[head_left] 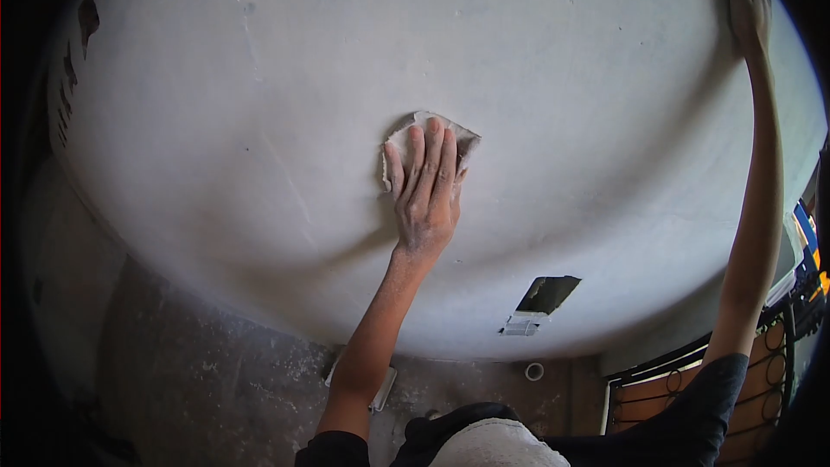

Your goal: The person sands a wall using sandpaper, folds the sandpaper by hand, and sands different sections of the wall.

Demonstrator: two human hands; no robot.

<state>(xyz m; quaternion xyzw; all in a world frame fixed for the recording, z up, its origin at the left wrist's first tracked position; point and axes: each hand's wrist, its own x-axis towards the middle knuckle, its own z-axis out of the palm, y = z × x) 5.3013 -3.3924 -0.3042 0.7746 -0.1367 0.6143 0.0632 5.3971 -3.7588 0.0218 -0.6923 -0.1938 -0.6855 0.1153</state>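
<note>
My left hand [424, 182] lies on a broad white wall panel [562, 104] at the middle of the head view. Its fingers stretch upward over a pale, dusty sheet of sandpaper [471, 140], pressing it against the panel, with the thumb along the right side. White dust coats the hand and wrist. The paper's edges are ragged and slightly curled. Far up at the right edge, my right hand [749, 9] rests against the panel with fingers extended; nothing shows in it. The fingertips there are partly cut off by the frame.
A rectangular cut-out [550, 294] opens low in the panel. Jagged dark holes [88, 19] mark its left edge. Beneath are a dusty grey floor [233, 372], a round pipe end [534, 371] and a pale cap [497, 445]. Ironwork with scrolls [761, 376] stands at lower right.
</note>
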